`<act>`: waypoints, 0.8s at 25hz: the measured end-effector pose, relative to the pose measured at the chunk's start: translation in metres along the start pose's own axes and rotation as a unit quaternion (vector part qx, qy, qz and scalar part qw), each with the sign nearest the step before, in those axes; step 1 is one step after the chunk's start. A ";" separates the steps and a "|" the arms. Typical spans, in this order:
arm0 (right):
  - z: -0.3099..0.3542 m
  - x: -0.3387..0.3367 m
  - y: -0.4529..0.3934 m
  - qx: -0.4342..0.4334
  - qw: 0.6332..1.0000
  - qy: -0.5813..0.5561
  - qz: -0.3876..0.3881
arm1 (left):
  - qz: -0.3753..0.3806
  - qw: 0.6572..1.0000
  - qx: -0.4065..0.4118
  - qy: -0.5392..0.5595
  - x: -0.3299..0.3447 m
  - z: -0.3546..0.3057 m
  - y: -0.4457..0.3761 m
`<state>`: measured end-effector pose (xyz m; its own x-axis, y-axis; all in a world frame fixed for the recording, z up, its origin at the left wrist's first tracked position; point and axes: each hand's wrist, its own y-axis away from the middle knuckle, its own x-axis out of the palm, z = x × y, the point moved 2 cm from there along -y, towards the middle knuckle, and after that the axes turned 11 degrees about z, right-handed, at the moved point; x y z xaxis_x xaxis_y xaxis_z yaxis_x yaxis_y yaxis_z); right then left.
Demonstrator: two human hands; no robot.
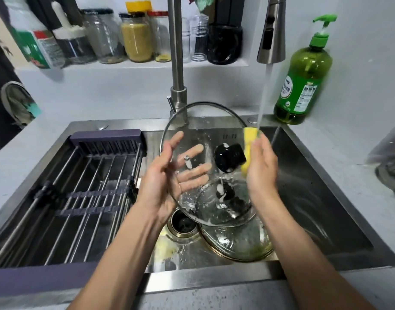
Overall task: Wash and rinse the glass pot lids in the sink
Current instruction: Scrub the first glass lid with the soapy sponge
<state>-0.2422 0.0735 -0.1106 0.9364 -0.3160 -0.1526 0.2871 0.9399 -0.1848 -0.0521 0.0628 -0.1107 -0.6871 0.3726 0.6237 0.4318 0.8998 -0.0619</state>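
A large glass pot lid (198, 121) with a black knob (229, 156) is held tilted over the steel sink (326, 175). My left hand (167, 175) supports it, fingers spread behind the glass and seen through it. My right hand (261, 166) holds a yellow sponge (250, 139) against the lid's right side, beside the knob. Water runs from the pull-down faucet head (271, 34) onto the sponge and my right fingers. A second glass lid (239, 242) lies on the sink floor, partly under the held one.
A dark drying rack (84, 186) spans the sink's left half. The drain (183, 224) sits mid-sink, with a yellowish lump (167, 247) near it. A green dish soap bottle (304, 81) stands at the back right. Jars (136, 36) line the shelf behind the faucet post (177, 52).
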 end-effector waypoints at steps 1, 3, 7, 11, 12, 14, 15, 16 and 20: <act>0.005 0.000 0.003 -0.020 0.997 0.045 0.060 | -0.004 1.000 -0.013 -0.012 0.000 -0.001 -0.001; 0.006 0.002 0.008 -0.066 0.972 0.185 0.128 | -0.010 1.000 -0.025 -0.015 -0.001 -0.004 -0.001; 0.011 0.002 0.004 -0.097 0.978 0.180 0.033 | 0.028 0.999 -0.017 -0.004 0.002 -0.005 0.002; 0.016 0.000 0.006 -0.048 0.990 0.065 -0.113 | 0.116 0.992 0.033 0.022 0.024 0.006 0.002; 0.016 -0.001 0.005 -0.023 0.988 0.010 -0.150 | 0.110 0.992 0.036 -0.041 0.032 0.017 0.003; 0.015 -0.003 0.003 0.011 0.973 -0.120 -0.195 | 0.089 0.983 0.041 -0.157 0.043 0.043 0.006; 0.014 -0.003 0.002 0.008 0.966 -0.178 -0.187 | 0.073 0.984 0.052 -0.156 0.046 0.047 0.006; 0.014 -0.003 0.000 -0.013 0.964 -0.213 -0.157 | 0.054 0.989 0.063 -0.119 0.045 0.044 0.004; 0.008 0.003 0.003 -0.009 0.998 -0.057 -0.018 | -0.026 0.994 0.078 0.070 0.022 0.018 -0.002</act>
<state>-0.2367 0.0761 -0.1035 0.9424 -0.3326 -0.0347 0.3189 0.9251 -0.2062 -0.0784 0.0736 -0.1116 -0.6130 0.2988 0.7314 0.2937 0.9456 -0.1402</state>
